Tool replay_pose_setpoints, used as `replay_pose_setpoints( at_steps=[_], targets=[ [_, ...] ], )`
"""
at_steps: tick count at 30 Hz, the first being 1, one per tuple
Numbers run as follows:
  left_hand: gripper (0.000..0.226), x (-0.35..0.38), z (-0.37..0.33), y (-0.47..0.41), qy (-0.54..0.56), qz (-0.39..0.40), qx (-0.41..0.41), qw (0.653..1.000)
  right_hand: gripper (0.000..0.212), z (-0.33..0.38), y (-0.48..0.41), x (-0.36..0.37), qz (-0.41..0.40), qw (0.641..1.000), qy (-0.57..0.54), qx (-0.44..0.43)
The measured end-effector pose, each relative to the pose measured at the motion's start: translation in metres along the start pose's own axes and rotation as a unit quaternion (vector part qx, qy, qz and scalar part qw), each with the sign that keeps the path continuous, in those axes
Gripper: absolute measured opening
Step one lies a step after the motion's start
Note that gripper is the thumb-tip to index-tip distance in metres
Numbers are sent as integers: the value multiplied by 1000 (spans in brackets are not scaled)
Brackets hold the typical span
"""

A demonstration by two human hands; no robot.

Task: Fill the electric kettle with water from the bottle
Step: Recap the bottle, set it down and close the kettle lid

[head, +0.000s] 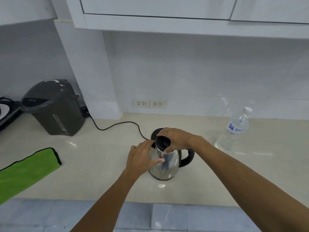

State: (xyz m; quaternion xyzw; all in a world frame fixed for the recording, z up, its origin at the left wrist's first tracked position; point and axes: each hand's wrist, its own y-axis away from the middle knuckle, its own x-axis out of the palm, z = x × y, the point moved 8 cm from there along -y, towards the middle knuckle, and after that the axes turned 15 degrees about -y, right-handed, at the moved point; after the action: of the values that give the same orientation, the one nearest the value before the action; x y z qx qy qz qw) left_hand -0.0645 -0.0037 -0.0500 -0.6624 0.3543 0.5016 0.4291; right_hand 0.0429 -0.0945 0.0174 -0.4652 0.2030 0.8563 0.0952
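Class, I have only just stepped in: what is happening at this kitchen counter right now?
A person stands over a shiny stainless-steel electric kettle on the pale counter. The left hand steadies the kettle's side while the right hand grips its round black lid, which looks still seated on top. The clear plastic water bottle stands upright to the right, white cap on, untouched. No pouring has started. A grey hot-water dispenser and a green cloth sit off to the left.

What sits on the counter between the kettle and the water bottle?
Nothing: in the head view the counter between the kettle and the bottle is bare. Only the right forearm crosses above it, with the right hand on the kettle's lid.
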Motion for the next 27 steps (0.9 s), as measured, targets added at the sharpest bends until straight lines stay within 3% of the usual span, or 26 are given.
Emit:
replay_pose_setpoints(
  at_steps=[18,24,27],
  targets=[
    [99,5,3,-1,28,-16,7,999,83,1,-8,-4,6,1000,12,7],
    [99,6,1,-1,21,4,12,1000,85,-8,-3,-3,-1,1000,-29,3],
    [91,6,1,-1,27,11,16,999,97,-26,10,-14,-32,996,-81,23]
  ],
)
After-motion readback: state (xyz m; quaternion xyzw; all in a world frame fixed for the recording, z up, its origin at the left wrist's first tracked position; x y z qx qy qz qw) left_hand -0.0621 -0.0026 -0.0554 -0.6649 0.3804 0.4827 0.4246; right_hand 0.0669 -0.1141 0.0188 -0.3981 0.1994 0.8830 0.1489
